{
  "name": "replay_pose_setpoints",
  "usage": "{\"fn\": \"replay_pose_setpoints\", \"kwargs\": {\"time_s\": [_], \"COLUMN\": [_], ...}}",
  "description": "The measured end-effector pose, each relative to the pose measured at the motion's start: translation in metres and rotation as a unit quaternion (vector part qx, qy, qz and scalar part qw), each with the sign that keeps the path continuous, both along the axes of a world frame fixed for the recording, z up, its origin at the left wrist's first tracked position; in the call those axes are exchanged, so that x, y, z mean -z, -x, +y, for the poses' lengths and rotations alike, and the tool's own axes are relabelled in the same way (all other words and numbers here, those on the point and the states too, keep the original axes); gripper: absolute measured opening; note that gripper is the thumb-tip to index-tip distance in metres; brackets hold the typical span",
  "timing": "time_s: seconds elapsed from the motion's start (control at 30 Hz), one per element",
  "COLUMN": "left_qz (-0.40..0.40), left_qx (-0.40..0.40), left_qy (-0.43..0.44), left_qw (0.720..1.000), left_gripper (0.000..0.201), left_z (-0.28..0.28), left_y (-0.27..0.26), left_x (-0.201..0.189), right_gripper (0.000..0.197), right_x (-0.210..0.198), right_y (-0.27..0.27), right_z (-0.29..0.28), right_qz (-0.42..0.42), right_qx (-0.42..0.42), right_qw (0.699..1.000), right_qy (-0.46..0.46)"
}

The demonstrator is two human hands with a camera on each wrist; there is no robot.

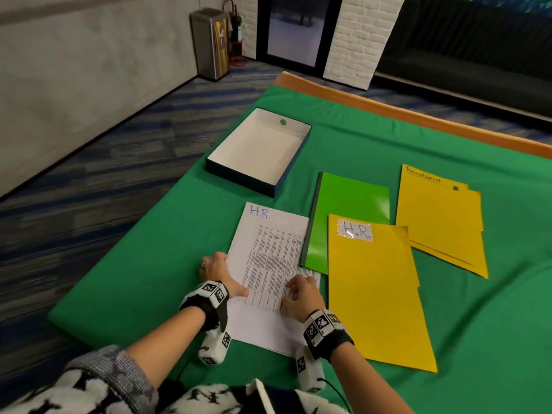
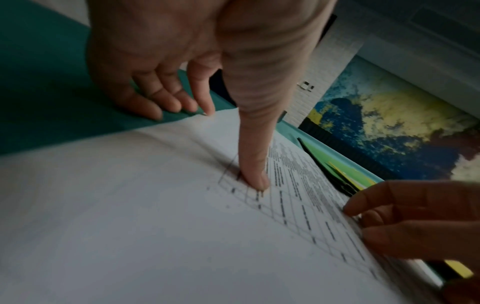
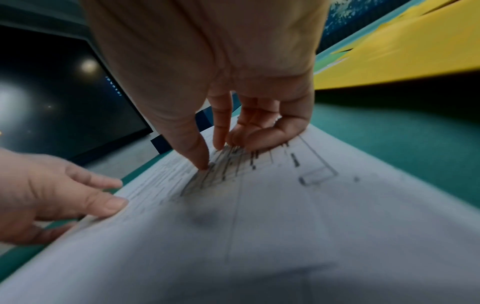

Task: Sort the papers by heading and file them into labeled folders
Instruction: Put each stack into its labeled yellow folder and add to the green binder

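Both hands press fingertips on the H.R. paper.

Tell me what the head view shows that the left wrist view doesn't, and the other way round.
Only the head view shows the "H.R." paper's heading, the H.R. folder, the Receptionist folder and the empty box. Only the left wrist view shows the left thumb tip pressing the printed table. Both show the paper, the green folder and both hands, left hand, right hand.
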State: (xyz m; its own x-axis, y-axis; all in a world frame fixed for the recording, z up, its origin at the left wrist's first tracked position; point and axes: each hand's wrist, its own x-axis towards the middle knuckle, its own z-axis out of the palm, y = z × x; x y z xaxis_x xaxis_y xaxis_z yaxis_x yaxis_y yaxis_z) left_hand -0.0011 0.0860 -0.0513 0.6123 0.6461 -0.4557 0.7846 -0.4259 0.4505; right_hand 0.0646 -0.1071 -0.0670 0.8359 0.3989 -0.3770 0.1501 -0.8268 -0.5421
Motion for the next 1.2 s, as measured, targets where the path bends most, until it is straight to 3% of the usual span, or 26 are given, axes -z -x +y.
{"fn": "replay_pose_setpoints", "kwargs": {"time_s": [0.17,0.3,0.33,0.43,0.53,0.63,0.73,0.8,0.83,0.93,1.03,1.1,1.2], "left_qz": [-0.02,-0.085,-0.115,-0.149,-0.139,-0.132,-0.179,-0.213,-0.232,-0.204,-0.17,-0.181,-0.203], "left_qx": [0.021,0.114,0.136,0.185,0.238,0.28,0.27,0.246,0.217,0.108,0.129,0.143,0.124], "left_qy": [0.033,-0.026,-0.033,-0.03,-0.049,-0.045,0.02,0.047,0.056,0.133,0.15,0.142,0.238], "left_qw": [0.999,0.989,0.983,0.971,0.96,0.95,0.946,0.944,0.947,0.964,0.965,0.963,0.942], "left_gripper": [0.109,0.067,0.066,0.076,0.068,0.063,0.057,0.068,0.07,0.054,0.009,0.021,0.012], "left_z": [0.005,0.0,-0.004,-0.014,-0.017,-0.014,-0.009,-0.006,-0.004,0.007,0.013,0.009,-0.003], "left_y": [-0.003,0.003,0.005,0.014,0.02,0.026,0.029,0.028,0.026,0.009,-0.005,-0.009,-0.011], "left_x": [-0.007,-0.007,-0.004,0.001,0.001,-0.004,-0.007,-0.011,-0.012,-0.012,-0.006,-0.009,-0.022], "right_gripper": [0.03,0.03,0.029,0.033,0.051,0.053,0.042,0.018,0.016,0.02,0.014,0.023,0.042], "right_x": [0.002,0.002,0.003,-0.003,-0.018,-0.027,-0.024,-0.017,-0.014,-0.007,-0.012,-0.013,-0.007], "right_y": [0.002,0.0,-0.001,-0.006,-0.006,-0.005,-0.009,-0.011,-0.011,-0.012,-0.01,-0.008,-0.01], "right_z": [-0.002,-0.004,-0.003,0.002,0.015,0.03,0.039,0.039,0.038,0.033,0.028,0.026,0.025], "right_qz": [-0.009,0.003,0.013,0.066,0.12,0.196,0.241,0.232,0.234,0.266,0.293,0.299,0.288], "right_qx": [-0.006,0.0,0.004,0.021,0.042,0.101,0.142,0.144,0.149,0.173,0.208,0.205,0.222], "right_qw": [1.0,1.0,1.0,0.996,0.985,0.96,0.943,0.947,0.945,0.927,0.899,0.894,0.894], "right_qy": [-0.003,-0.018,-0.023,-0.049,-0.113,-0.172,-0.179,-0.169,-0.173,-0.201,-0.249,-0.262,-0.261]}}
